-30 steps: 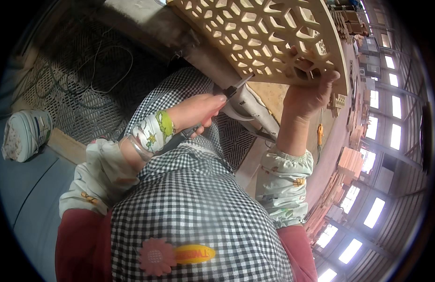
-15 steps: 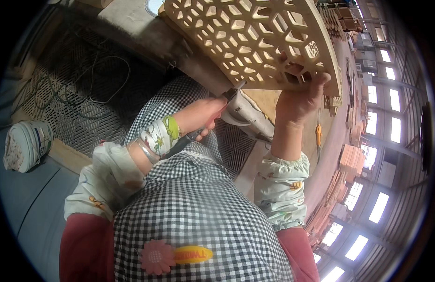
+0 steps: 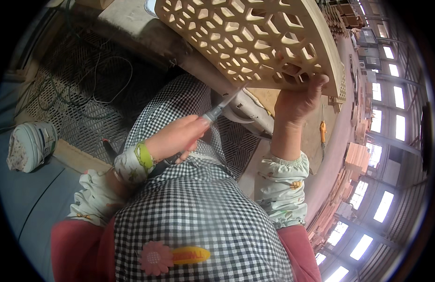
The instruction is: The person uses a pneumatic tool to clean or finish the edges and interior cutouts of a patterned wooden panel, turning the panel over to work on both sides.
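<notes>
A pale wooden lattice panel point(image 3: 236, 35), cut through with many angular openings, leans at a tilt over the far side. My right hand point(image 3: 297, 101) grips its near right corner, the thumb lying over the edge. In my left hand point(image 3: 175, 138), fingers wrapped round it, is a slim grey pen-shaped tool point(image 3: 215, 112) with a narrow, blurred tip. That tip points up and right toward the panel's lower edge; whether it touches I cannot tell. The tool's rear end is partly hidden by the hand.
A pale bucket point(image 3: 32, 145) stands on the left. Cords and hoses point(image 3: 97, 84) lie over dark perforated matting point(image 3: 72, 70). Behind my right hand, an orange-handled tool point(image 3: 322, 132) rests on the work surface. Stacked wood point(image 3: 356, 157) stands farther right.
My left hand has moved down and left, toward my body, and more of the tool shows. The panel has shifted slightly left; my right hand keeps its grip on the corner.
</notes>
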`<state>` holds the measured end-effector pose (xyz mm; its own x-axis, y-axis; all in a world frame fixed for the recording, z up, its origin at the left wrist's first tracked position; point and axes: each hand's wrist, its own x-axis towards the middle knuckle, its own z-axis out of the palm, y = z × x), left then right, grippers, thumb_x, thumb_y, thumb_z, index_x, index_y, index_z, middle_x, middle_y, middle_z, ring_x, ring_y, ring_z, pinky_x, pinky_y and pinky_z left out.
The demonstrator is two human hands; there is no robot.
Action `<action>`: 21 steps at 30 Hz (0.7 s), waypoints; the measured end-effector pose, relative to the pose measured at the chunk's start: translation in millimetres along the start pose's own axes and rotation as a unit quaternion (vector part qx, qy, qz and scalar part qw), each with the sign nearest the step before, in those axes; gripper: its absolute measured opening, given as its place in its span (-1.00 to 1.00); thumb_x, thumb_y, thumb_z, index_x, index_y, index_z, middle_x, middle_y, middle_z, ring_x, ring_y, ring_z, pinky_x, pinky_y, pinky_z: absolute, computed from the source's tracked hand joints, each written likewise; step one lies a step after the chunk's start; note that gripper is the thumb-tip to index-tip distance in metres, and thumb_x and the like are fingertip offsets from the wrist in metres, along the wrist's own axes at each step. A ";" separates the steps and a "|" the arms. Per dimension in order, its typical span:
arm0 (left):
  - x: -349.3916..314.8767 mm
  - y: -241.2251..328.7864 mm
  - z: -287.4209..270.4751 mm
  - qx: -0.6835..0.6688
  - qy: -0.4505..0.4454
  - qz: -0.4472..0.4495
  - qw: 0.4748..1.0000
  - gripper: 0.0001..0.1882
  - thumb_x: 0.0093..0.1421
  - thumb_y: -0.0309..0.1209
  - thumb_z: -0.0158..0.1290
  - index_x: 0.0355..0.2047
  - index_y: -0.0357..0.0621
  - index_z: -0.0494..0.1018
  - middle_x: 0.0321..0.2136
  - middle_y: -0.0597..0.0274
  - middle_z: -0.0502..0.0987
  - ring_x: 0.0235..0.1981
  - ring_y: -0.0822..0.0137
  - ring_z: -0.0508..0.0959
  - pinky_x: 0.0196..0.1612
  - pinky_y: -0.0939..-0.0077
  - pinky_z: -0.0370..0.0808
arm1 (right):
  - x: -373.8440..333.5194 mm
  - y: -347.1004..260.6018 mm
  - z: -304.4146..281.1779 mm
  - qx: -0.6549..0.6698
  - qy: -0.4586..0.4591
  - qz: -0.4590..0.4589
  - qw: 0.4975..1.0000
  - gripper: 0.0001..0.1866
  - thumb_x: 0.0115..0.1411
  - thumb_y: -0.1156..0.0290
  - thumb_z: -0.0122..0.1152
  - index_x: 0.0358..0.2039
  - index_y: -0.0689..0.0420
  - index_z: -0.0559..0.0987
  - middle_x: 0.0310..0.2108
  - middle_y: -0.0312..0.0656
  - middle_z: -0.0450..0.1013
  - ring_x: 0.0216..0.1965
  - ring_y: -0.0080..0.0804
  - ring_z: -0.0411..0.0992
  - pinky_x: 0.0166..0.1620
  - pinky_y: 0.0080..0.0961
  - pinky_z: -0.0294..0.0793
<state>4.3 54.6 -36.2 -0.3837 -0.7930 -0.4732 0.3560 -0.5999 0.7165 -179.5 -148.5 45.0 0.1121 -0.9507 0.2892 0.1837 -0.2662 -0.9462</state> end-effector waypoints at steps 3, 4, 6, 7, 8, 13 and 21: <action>1.6 4.5 1.5 -0.015 0.001 -0.003 1.000 -0.59 0.58 -0.04 -0.24 -0.21 -0.12 0.32 -0.63 0.38 0.42 -0.78 0.56 0.35 -0.74 0.65 0.34 | 0.7 -1.5 -4.2 0.016 -0.020 0.006 1.000 -0.24 0.30 -0.37 0.17 0.17 0.06 0.53 -0.18 -0.15 0.64 -0.02 -0.02 0.61 0.00 0.13 0.55; 2.8 4.9 1.1 -0.017 -0.003 0.003 1.000 -0.59 0.58 -0.04 -0.24 -0.21 -0.13 0.32 -0.63 0.37 0.42 -0.78 0.56 0.35 -0.74 0.65 0.34 | -0.9 -2.0 -4.4 0.028 -0.025 0.011 0.999 -0.26 0.31 -0.35 0.17 0.17 0.06 0.52 -0.17 -0.15 0.64 -0.03 -0.04 0.62 0.00 0.11 0.56; 7.5 9.0 2.8 -0.051 -0.018 -0.001 0.999 -0.61 0.59 -0.07 -0.25 -0.21 -0.13 0.33 -0.62 0.36 0.43 -0.78 0.56 0.35 -0.74 0.65 0.33 | -2.6 -1.2 -3.1 0.032 -0.019 -0.010 0.999 -0.31 0.35 -0.29 0.17 0.17 0.05 0.52 -0.15 -0.14 0.64 -0.07 -0.11 0.62 0.01 0.05 0.59; 9.7 12.6 6.9 -0.065 -0.027 -0.009 0.997 -0.61 0.59 -0.07 -0.26 -0.21 -0.13 0.33 -0.62 0.35 0.43 -0.78 0.56 0.34 -0.74 0.65 0.33 | -3.6 -0.7 -2.4 0.033 -0.015 -0.021 0.999 -0.34 0.36 -0.26 0.17 0.17 0.05 0.52 -0.14 -0.14 0.64 -0.09 -0.15 0.62 0.01 0.02 0.60; 12.2 16.0 10.9 -0.079 -0.037 -0.016 0.996 -0.61 0.59 -0.08 -0.26 -0.21 -0.13 0.33 -0.62 0.35 0.43 -0.78 0.56 0.34 -0.74 0.65 0.33 | -4.4 -0.5 -2.2 0.042 -0.010 -0.022 0.999 -0.36 0.37 -0.23 0.17 0.17 0.05 0.52 -0.14 -0.14 0.63 -0.11 -0.17 0.62 0.01 -0.01 0.60; 33.7 15.1 17.9 -0.069 -0.017 0.014 0.997 -0.56 0.57 -0.03 -0.25 -0.23 -0.16 0.33 -0.65 0.32 0.41 -0.80 0.51 0.33 -0.76 0.59 0.32 | -5.8 -4.2 -3.0 0.108 -0.058 -0.042 0.992 -0.51 0.40 0.12 0.30 0.17 0.15 0.45 0.01 -0.14 0.52 -0.11 -0.17 0.60 -0.06 -0.06 0.70; 20.5 27.4 29.5 0.061 0.074 0.000 0.995 -0.62 0.56 -0.11 -0.23 -0.25 -0.15 0.32 -0.64 0.34 0.40 -0.79 0.51 0.33 -0.74 0.58 0.32 | 5.8 0.2 -3.5 0.046 -0.005 -0.040 0.998 -0.43 0.37 -0.11 0.25 0.14 0.08 0.51 -0.09 -0.14 0.58 -0.13 -0.19 0.60 0.01 -0.03 0.62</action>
<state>-19.0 25.1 -11.2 -0.2513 -0.8055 -0.5366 0.2471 -0.5894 0.7691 -182.2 -154.6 45.9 0.1021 -0.9252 0.3654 0.2818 -0.3253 -0.9026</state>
